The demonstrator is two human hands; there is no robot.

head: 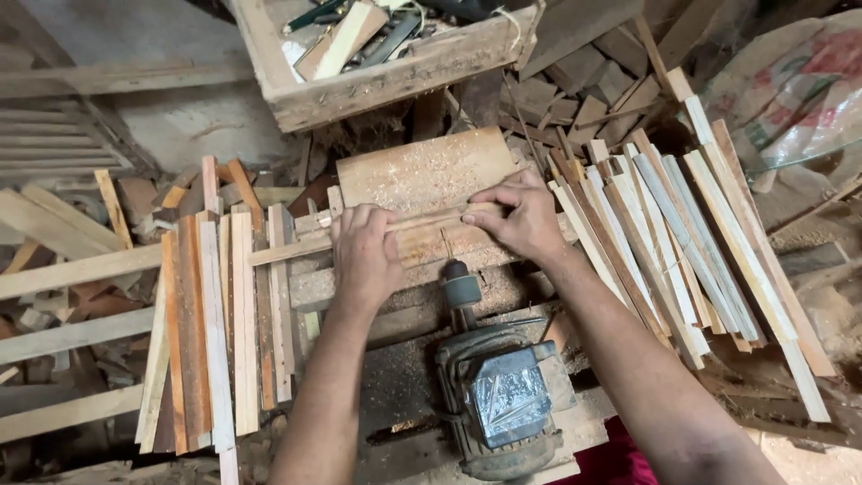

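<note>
Nearest, at 6 o'clock, an electric motor points its drill bit at a wooden slat, pressed flat under left hand and right hand. A slat row lies at 9 o'clock, a larger heap at 3 o'clock; which is drilled cannot be told. A wooden crate sits at 12 o'clock.

A rough workshop seen from above, cluttered with timber. A worn wooden crate sits at the top, filled with offcuts and dark tools. Left of it lies a grey, dusty slab, perhaps concrete flooring, with slatted boards beside it. Loose planks cross the left edge over scattered scraps. Dark wood blocks pile up at the upper right, next to a printed woven sack. Sawdust coats the ground at right; daylight is soft and even
</note>
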